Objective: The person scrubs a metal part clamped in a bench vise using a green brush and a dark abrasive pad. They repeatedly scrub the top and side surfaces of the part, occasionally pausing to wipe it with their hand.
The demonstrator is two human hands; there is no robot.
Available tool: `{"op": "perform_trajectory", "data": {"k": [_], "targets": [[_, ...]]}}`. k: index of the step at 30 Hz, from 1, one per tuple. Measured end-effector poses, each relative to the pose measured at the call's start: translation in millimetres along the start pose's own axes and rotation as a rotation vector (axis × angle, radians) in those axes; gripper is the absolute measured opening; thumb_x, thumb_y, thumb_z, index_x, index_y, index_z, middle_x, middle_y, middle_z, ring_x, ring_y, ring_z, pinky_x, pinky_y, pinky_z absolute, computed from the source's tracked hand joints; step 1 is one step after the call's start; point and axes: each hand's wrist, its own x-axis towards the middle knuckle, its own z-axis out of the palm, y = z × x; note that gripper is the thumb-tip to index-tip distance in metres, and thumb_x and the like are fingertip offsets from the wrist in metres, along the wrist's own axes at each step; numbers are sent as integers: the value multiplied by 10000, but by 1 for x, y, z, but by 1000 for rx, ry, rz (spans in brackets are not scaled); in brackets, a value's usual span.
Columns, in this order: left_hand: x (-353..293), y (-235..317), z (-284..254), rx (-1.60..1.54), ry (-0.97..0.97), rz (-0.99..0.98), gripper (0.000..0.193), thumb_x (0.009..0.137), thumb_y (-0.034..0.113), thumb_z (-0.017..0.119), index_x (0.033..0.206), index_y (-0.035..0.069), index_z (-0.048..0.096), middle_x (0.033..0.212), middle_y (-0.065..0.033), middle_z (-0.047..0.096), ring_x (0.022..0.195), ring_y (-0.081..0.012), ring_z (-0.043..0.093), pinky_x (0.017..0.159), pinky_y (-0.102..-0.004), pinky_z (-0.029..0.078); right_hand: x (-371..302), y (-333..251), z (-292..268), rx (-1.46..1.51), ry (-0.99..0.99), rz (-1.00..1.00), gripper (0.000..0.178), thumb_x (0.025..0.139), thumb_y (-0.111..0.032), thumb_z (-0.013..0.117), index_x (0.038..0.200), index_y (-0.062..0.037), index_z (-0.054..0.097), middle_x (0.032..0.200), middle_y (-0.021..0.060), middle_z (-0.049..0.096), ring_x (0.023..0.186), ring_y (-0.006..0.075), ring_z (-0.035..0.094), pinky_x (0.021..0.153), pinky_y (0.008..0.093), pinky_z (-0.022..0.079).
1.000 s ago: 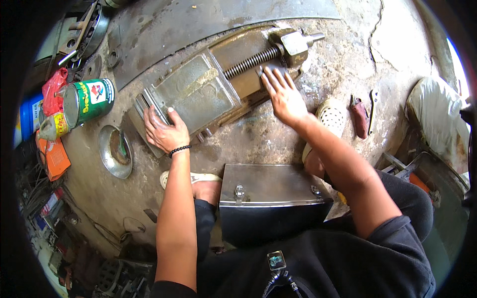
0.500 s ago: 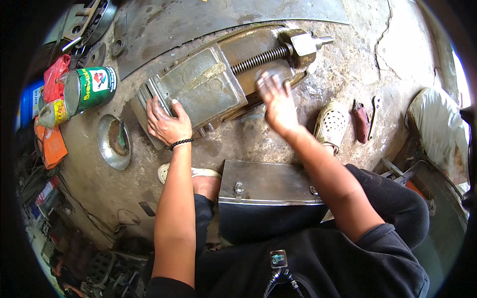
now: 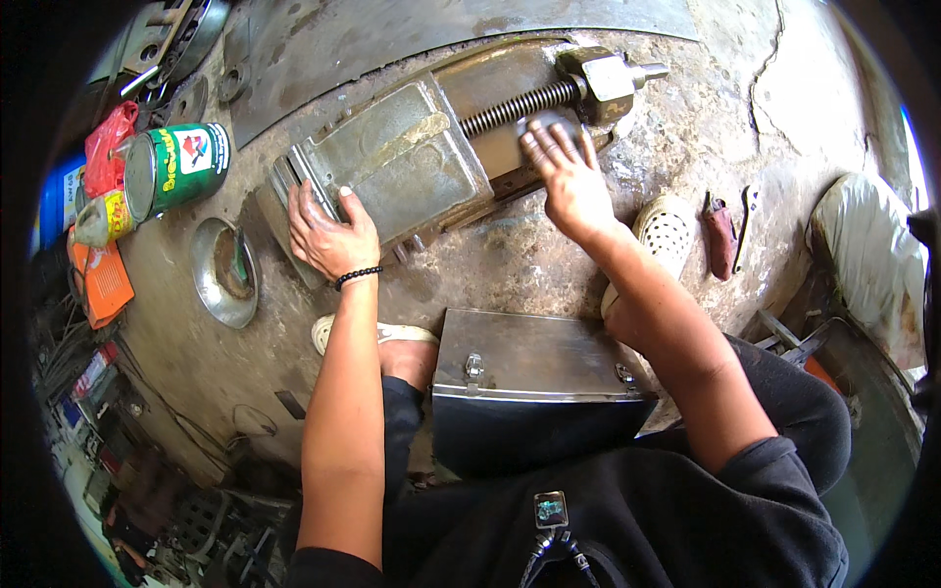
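Note:
A heavy metal machine vise lies slantwise on the floor, its long threaded screw running to a thick end block at the far right. My left hand, wearing a black bead bracelet, rests with fingers spread on the jaw end at the left. On the bare bed below the screw, my right hand lies flat with its fingers stretched out. A pale, shiny patch shows by its fingertips; I cannot make out what it is. Dark smudges mark my left fingers.
A metal box with latches stands between my legs. To the left are a metal bowl, a green can and an orange object. A dark red pouch-like thing lies right of my shoe. A metal sheet lies beyond the vise.
My right hand has moved slightly right along the vise bed, toward the end block. My left hand stays on the jaw end. The view has shifted a little.

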Motion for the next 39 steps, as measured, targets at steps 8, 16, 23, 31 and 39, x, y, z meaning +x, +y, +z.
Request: {"op": "perform_trajectory", "data": {"k": [8, 16, 23, 31, 39], "targets": [[-1, -1, 1, 6, 16, 12, 526, 914, 379, 660, 1353, 106, 567, 1421, -158, 557, 1308, -355, 533, 1077, -520, 380, -12, 9, -8, 103, -123, -133, 668, 925, -42, 436, 1574, -187, 382, 1660, 58, 308, 1541, 245, 265, 1266, 518, 123], [2, 1, 1, 24, 17, 28, 527, 916, 386, 658, 1348, 99, 567, 1414, -158, 561, 1299, -351, 540, 1066, -525, 390, -11, 6, 11, 226, 54, -138, 728, 873, 36, 441, 1556, -212, 418, 1633, 27, 368, 1537, 227, 275, 1270, 523, 106], [1, 0, 1, 2, 35, 22, 521, 918, 387, 656, 1343, 98, 571, 1400, -140, 570, 1305, -345, 534, 1065, -522, 388, -10, 4, 2, 346, -18, -228, 608, 949, -70, 377, 1548, -169, 414, 1620, 70, 384, 1498, 272, 347, 1252, 526, 173], [2, 0, 2, -14, 62, 16, 503, 927, 388, 648, 1338, 106, 578, 1405, -151, 565, 1292, -354, 544, 1058, -523, 390, -15, 6, -5, 387, -123, -146, 674, 924, -13, 442, 1573, -187, 376, 1668, 55, 291, 1541, 268, 262, 1265, 533, 116], [0, 0, -1, -1, 58, 19, 504, 928, 387, 644, 1331, 94, 571, 1395, -128, 576, 1285, -337, 550, 1055, -506, 392, -10, -4, 7, 435, -86, -141, 737, 849, 1, 540, 1555, -170, 414, 1669, 26, 297, 1538, 253, 273, 1247, 576, 149]]}}
